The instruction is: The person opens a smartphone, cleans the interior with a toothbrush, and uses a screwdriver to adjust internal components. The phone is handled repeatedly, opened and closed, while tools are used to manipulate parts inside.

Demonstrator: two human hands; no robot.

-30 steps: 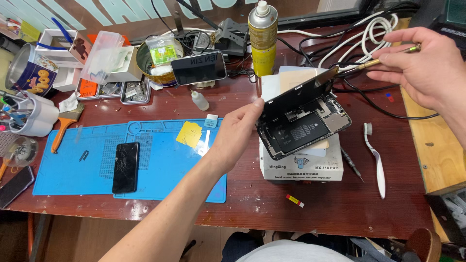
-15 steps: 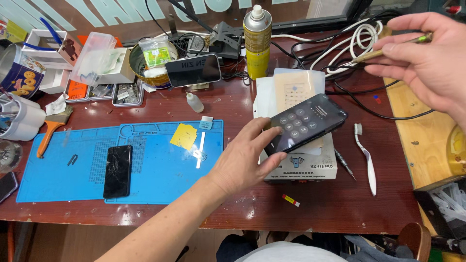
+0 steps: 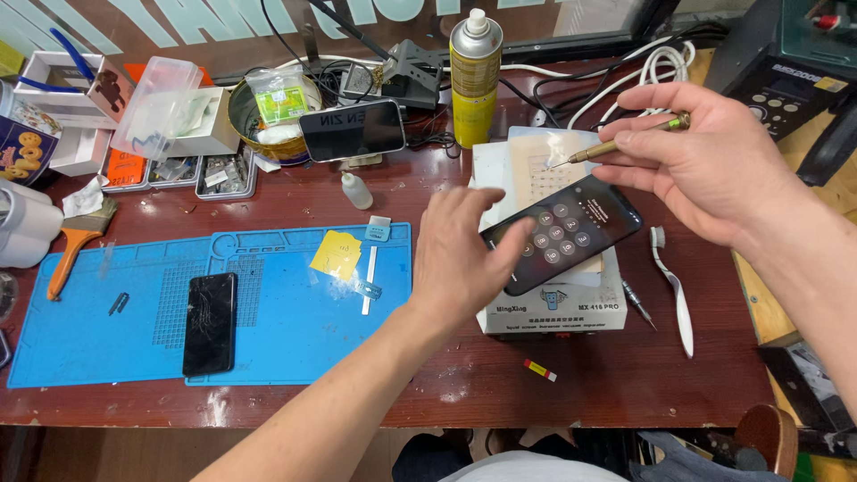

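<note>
A cluttered dark wooden workbench (image 3: 375, 375) is shown. A black phone (image 3: 562, 232) with a lit keypad screen is steadied at its near edge by the left hand (image 3: 469, 250), fingers spread, atop a white box (image 3: 571, 308). A thin screwdriver (image 3: 616, 145) is pinched in the right hand (image 3: 705, 165), just above the phone. The phone is judged light, rigid, slippery and fragile; it is best gripped by its side edges.

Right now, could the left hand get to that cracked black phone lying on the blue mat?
Probably yes. The left hand holds nothing and only rests its fingers on the lit phone. The cracked phone lies flat and uncovered on the blue mat, with only a yellow note and small strips between.
</note>
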